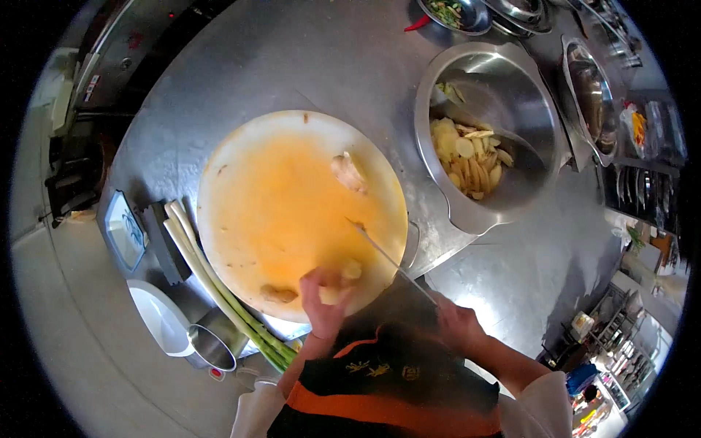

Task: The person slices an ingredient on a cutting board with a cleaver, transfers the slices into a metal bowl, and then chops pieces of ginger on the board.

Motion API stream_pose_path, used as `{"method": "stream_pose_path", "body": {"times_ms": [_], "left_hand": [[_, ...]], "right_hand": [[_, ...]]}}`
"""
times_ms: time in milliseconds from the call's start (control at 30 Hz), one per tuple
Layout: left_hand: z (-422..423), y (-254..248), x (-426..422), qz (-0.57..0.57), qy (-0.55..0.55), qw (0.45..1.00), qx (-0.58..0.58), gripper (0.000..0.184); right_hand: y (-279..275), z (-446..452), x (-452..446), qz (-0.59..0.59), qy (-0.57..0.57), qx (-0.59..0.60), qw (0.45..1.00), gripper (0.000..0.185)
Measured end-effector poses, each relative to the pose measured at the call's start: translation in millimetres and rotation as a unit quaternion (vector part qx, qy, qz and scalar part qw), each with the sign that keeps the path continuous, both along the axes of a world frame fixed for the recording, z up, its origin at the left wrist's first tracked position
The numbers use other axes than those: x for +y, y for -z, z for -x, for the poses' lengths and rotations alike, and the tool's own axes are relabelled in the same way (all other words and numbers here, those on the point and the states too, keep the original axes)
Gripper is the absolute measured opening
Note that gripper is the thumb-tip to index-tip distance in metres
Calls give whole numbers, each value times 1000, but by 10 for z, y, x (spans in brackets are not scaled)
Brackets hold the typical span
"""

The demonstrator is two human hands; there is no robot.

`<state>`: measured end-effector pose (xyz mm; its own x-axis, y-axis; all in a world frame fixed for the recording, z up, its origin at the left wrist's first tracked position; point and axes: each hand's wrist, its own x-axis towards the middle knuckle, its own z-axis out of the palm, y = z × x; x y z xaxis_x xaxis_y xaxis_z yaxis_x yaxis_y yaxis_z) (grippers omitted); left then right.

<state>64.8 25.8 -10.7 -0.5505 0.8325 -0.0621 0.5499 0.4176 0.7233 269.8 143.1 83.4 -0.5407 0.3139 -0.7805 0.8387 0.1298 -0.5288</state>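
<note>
My right hand [458,326] is closed around the handle of a knife [398,267]. Its blade slants up and left over a round, orange-stained cutting board [234,157], the tip near the board's right half. At the board's near edge, my left hand [323,301] has its fingers bent around a pale yellow piece of ginger [332,295], slightly blurred. Another pale piece [351,269] is just beyond the fingertips. A knob of ginger [348,173] lies at the upper right of the board, and a brown-skinned piece [278,293] lies left of my left hand.
A large steel bowl [431,150] holding ginger slices [467,157] stands right of the board. Long green onions [219,288] lie along the board's left side, near a white dish [157,317] and a steel cup [212,347]. A small bowl [478,18] of chopped greens sits at the far edge.
</note>
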Motion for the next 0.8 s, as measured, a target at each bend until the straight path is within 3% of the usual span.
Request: {"method": "stream_pose_path", "body": {"times_ms": [67, 100, 133, 167, 200, 267, 333, 367, 400, 500, 567, 600, 667, 700, 733, 800], "left_hand": [[132, -93, 112, -98, -164, 947, -259, 31], [253, -165, 242, -69, -124, 948, -285, 40], [302, -298, 444, -96, -120, 916, -369, 46], [319, -324, 546, -127, -117, 840, -514, 48], [349, -346, 667, -154, -102, 741, -646, 50], [381, -403, 719, -125, 18, 605, -786, 51], [303, -378, 692, -105, -24, 567, -816, 39], [237, -443, 742, -65, -98, 625, -772, 27], [199, -553, 841, -70, -86, 626, -772, 22], [401, -264, 1016, -86, -43, 597, -797, 16], [497, -367, 1432, -32, -119, 716, -687, 10], [465, -415, 1755, -97, -66, 749, -652, 5], [390, -509, 2576, -132, -87, 762, -628, 12], [361, -564, 2936, -144, -22, 761, -632, 20], [256, -695, 3292, -147, -9, 738, -659, 36], [143, -854, 3794, -140, -37, 732, -666, 45]], "right_hand": [[-14, -209, 12, -119, -4, 140, 983, 45], [-95, -199, 72, -54, 39, 124, 990, 45], [-9, -304, 1, -63, 38, 128, 989, 45], [177, -491, -148, 134, 191, 101, 967, 45], [137, -474, -132, 139, 148, 85, 975, 45], [61, -441, -97, 148, 58, 59, 986, 44], [-44, -500, -101, 72, 81, 101, 989, 44], [113, -660, -246, 89, 140, 161, 973, 45], [121, -724, -262, 85, 170, 173, 966, 44], [-156, -839, -136, 38, 263, 155, 951, 41], [-339, -941, -77, 10, 323, 145, 935, 39], [-434, -997, -56, -3, 351, 142, 925, 37], [-572, -1083, -44, -22, 392, 140, 909, 35], [-624, -1119, -49, -30, 403, 138, 904, 34], [-660, -1144, -58, -38, 413, 140, 899, 33], [-547, -1269, -163, -63, 412, 139, 898, 33]]}}
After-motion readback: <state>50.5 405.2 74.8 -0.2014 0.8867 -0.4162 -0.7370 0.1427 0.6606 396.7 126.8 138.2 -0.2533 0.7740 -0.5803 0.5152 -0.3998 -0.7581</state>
